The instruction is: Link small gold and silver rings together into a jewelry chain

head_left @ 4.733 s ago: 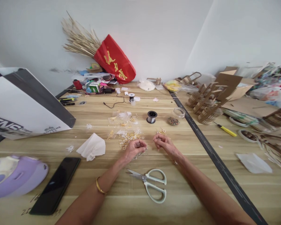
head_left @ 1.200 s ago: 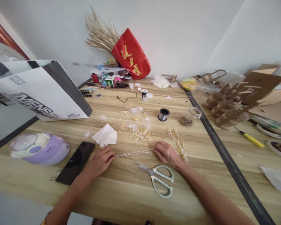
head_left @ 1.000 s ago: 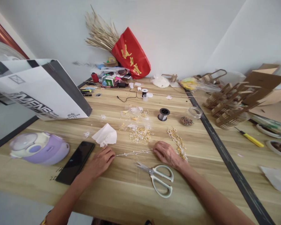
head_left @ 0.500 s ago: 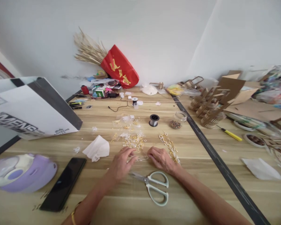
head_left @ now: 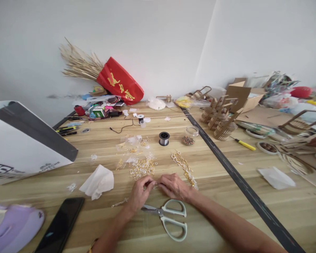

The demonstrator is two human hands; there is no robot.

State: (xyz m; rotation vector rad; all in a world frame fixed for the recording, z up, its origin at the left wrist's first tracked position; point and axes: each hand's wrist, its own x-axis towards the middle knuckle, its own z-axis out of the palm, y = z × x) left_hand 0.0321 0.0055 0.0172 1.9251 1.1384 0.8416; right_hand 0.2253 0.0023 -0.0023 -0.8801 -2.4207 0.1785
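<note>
My left hand point(head_left: 141, 191) and my right hand point(head_left: 174, 187) meet low over the table, both closed in a pinch, fingertips almost touching. Between them shows a small silvery bit of a thin chain. A pale end of thin chain point(head_left: 119, 202) lies left of my left wrist; whether it is the same strand is hidden. Just beyond my left hand spreads a pile of gold and silver findings point(head_left: 142, 168). A bundle of gold and silver chains point(head_left: 185, 168) lies beyond my right hand. Scissors point(head_left: 173, 218) with pale green handles lie open below the hands.
A spool of wire point(head_left: 164, 138) and a heap of brown beads point(head_left: 188, 140) stand farther back. Left are a crumpled tissue point(head_left: 98, 182), a black phone point(head_left: 60, 225) and a white box point(head_left: 28, 147). Small woven baskets point(head_left: 221, 123) and a yellow-handled tool point(head_left: 243, 143) sit right.
The camera view has turned right. My hands have drawn together, their fingertips now almost touching. A chain end now shows left of my left wrist.
</note>
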